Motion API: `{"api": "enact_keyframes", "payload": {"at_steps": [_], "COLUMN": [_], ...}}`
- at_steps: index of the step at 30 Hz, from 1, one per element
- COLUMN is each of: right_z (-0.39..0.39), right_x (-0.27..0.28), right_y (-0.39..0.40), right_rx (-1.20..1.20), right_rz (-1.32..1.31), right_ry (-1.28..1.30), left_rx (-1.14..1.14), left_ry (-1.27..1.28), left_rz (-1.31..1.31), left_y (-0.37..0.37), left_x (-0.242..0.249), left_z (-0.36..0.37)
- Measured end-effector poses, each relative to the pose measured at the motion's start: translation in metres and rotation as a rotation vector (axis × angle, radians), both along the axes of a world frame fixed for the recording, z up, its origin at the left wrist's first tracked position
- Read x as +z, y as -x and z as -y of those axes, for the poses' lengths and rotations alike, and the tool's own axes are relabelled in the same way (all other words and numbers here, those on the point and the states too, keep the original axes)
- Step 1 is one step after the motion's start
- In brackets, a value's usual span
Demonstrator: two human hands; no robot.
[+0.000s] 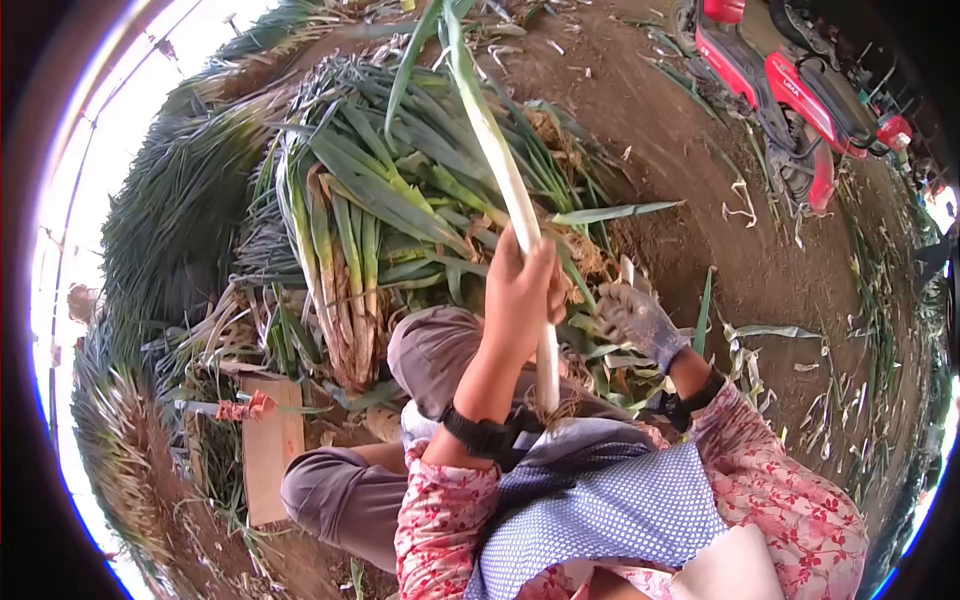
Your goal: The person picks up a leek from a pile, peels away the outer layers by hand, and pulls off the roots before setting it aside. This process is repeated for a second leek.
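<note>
A long leek [515,200] with a white stalk and green top leans across the middle of the view, its root end near my lap. My bare left hand [520,295] is wrapped round its white stalk. To the right of the stalk is my right hand [638,318] in a dirty grey glove, its fingers curled; what they hold, if anything, is too small to make out. A pile of leeks [370,180] lies on the ground in front of my knees, with brownish roots [585,250] at its right side.
Large heaps of leeks [185,210] stand at the left. A cardboard piece [272,450] lies beside my knee. Peeled leaf scraps [745,370] litter the soil at the right. A red and black machine [790,90] stands at the upper right.
</note>
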State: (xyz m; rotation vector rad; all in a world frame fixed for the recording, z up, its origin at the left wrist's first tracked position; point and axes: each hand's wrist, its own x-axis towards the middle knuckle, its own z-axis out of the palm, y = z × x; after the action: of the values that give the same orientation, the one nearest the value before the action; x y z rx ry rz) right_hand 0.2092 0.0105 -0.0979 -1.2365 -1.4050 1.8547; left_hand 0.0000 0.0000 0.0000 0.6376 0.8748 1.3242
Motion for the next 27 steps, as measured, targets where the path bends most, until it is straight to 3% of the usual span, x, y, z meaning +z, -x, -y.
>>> {"api": "enact_keyframes", "payload": {"at_steps": [1, 2, 5, 6, 7, 8, 9, 12, 15, 17, 21, 25, 27], "right_z": [-0.003, -0.014, -0.035, -0.048, -0.064, -0.070, -0.090, -0.138, -0.149, -0.150, -0.123, -0.073, -0.069], "right_x": [0.018, 0.047, 0.062, 0.064, 0.050, 0.071, 0.068, 0.069, 0.078, 0.072, 0.055, 0.043, 0.016], "right_y": [0.008, 0.026, 0.067, 0.080, 0.088, 0.094, 0.091, 0.080, 0.073, 0.060, 0.068, 0.068, 0.047], "right_rx": [-0.033, -0.119, -0.184, -0.166, -0.232, -0.324, -0.377, -0.543, -0.659, -0.488, -0.438, -0.314, -0.199], "right_rz": [-0.101, -0.141, -0.108, -0.022, 0.039, -0.181, -0.358, -0.428, -0.577, -0.783, -0.650, -0.307, -0.220], "right_ry": [-0.056, 0.058, -0.371, -0.545, -0.386, -0.093, -0.003, 0.081, 0.097, 0.009, -0.010, 0.096, 0.304], "left_rx": [-0.024, -0.020, -0.031, 0.029, -0.036, -0.106, -0.176, -0.230, -0.253, -0.277, -0.155, 0.172, 0.397], "left_ry": [-0.021, -0.006, -0.109, -0.332, -0.272, -0.192, -0.111, -0.133, -0.160, -0.115, -0.200, -0.120, -0.210], "left_rz": [-0.121, -0.253, -0.784, -0.887, -1.008, -1.038, -1.063, -1.179, -1.218, -1.152, -0.992, -0.815, -0.867], "left_y": [-0.003, -0.008, -0.018, -0.024, -0.025, -0.023, -0.019, -0.005, 0.007, 0.014, 0.036, 0.063, 0.082], "left_x": [-0.004, -0.008, -0.028, -0.035, -0.033, -0.029, -0.026, -0.016, -0.012, -0.009, -0.009, 0.002, 0.017], "left_z": [0.003, 0.008, 0.029, 0.036, 0.048, 0.055, 0.060, 0.079, 0.089, 0.098, 0.104, 0.101, 0.091]}}
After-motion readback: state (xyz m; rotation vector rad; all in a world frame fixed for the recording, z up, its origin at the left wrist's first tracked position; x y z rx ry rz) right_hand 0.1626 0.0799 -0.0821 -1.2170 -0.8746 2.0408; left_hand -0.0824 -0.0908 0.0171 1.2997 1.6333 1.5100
